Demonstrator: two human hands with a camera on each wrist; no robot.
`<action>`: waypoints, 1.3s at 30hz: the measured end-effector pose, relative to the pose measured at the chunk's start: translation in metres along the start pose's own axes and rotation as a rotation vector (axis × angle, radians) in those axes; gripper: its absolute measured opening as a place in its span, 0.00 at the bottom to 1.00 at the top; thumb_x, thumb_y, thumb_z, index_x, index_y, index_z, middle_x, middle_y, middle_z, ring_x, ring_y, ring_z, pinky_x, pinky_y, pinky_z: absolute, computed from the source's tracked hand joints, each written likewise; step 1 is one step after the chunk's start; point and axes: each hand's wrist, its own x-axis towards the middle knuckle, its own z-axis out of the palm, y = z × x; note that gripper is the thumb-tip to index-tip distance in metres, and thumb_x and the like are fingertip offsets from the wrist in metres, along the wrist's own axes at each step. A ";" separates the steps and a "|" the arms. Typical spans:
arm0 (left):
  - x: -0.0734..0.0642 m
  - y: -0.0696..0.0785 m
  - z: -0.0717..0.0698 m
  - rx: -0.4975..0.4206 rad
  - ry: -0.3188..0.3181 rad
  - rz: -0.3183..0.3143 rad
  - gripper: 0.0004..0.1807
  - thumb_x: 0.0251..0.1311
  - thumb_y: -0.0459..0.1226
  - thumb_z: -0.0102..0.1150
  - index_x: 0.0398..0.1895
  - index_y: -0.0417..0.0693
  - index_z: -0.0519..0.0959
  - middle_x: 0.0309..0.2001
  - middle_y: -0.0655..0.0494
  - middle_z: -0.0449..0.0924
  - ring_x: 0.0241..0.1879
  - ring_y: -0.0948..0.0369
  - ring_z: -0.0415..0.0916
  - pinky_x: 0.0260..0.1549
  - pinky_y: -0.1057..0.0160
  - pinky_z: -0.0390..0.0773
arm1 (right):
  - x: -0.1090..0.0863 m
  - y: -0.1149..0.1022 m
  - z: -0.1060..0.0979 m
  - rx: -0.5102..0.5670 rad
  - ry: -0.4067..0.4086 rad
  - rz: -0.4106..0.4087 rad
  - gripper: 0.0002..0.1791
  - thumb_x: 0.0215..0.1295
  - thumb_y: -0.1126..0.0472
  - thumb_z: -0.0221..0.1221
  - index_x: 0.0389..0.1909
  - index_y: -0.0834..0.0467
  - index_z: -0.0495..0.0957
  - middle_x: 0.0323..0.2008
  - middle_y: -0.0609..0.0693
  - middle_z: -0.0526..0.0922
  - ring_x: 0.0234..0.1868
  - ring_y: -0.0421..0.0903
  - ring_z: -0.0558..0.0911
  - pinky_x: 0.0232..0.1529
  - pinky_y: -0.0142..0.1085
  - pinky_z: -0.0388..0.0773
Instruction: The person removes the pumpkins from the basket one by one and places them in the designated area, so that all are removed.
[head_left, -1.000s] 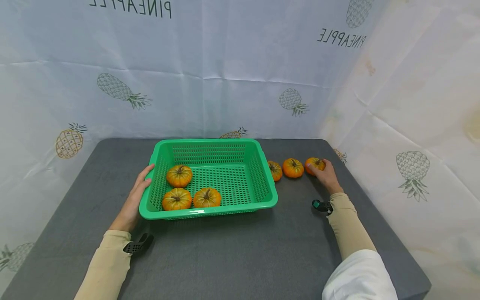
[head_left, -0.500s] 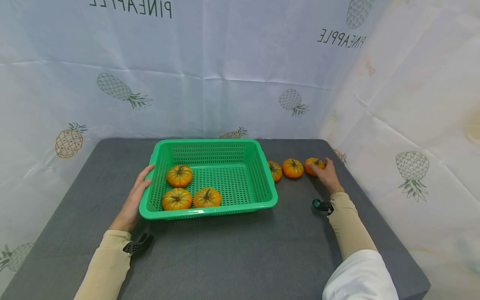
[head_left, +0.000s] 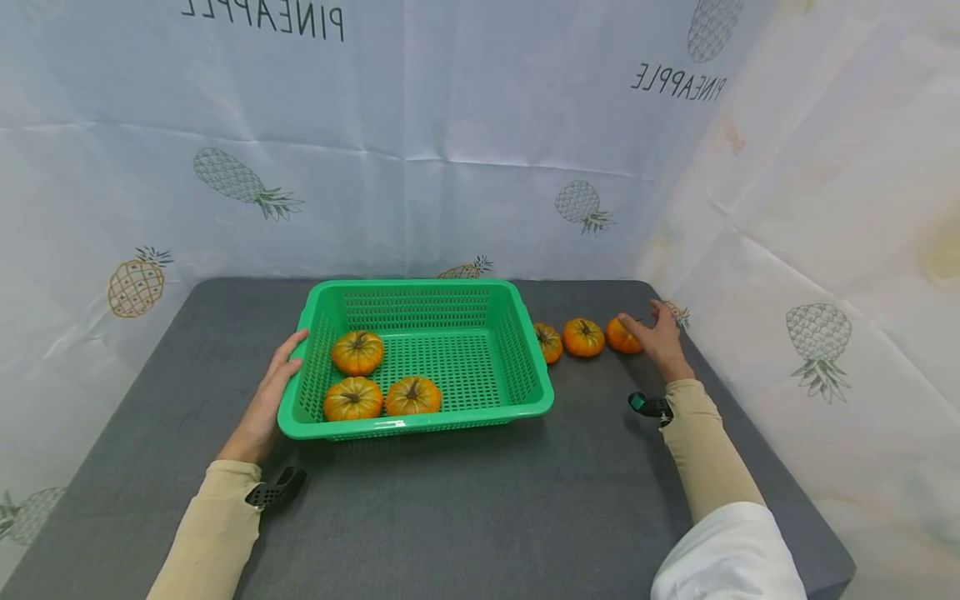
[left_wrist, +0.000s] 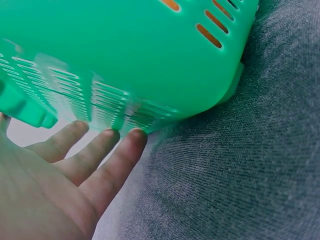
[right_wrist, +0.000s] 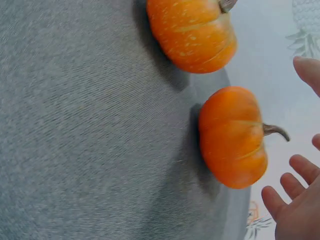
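Observation:
My left hand [head_left: 266,404] rests at the left end of a green plastic basket [head_left: 412,424]. In the left wrist view its straight fingers [left_wrist: 112,172] touch the slotted outer wall. Inside the basket sit three small orange pumpkins, one at the back left [head_left: 357,352], one at the front left [head_left: 352,399] and one beside it [head_left: 413,396]. My right hand [head_left: 662,342], its fingers spread, hovers just above and beside the rightmost pumpkin [right_wrist: 232,137] of a row of three. The right wrist view shows a gap between hand and pumpkin.
Left of that pumpkin stand the row's middle pumpkin [head_left: 583,337] and another [head_left: 549,342], partly hidden by the basket's right rim. All rest on a dark grey tabletop [head_left: 465,508]. A pineapple-print curtain [head_left: 450,108] hangs behind and along the sides.
My right hand has let go of the rightmost pumpkin and moved slightly up and to the right, fingers spreading. The pumpkin stays on the table. My left hand and the basket keep their place.

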 end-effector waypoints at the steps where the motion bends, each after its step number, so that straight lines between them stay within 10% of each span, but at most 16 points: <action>1: 0.000 0.000 0.000 0.000 -0.001 0.000 0.32 0.81 0.56 0.28 0.82 0.72 0.38 0.83 0.49 0.28 0.73 0.45 0.47 0.49 0.76 0.69 | -0.001 -0.002 0.000 0.010 0.002 -0.008 0.54 0.72 0.38 0.56 0.82 0.59 0.36 0.80 0.69 0.43 0.79 0.70 0.46 0.73 0.67 0.50; 39: -0.001 0.000 0.000 0.001 -0.006 0.004 0.32 0.81 0.56 0.28 0.82 0.72 0.37 0.83 0.49 0.28 0.73 0.45 0.48 0.49 0.76 0.70 | -0.014 -0.096 -0.015 0.200 0.021 -0.192 0.49 0.69 0.39 0.61 0.82 0.50 0.47 0.80 0.55 0.54 0.79 0.56 0.56 0.77 0.57 0.54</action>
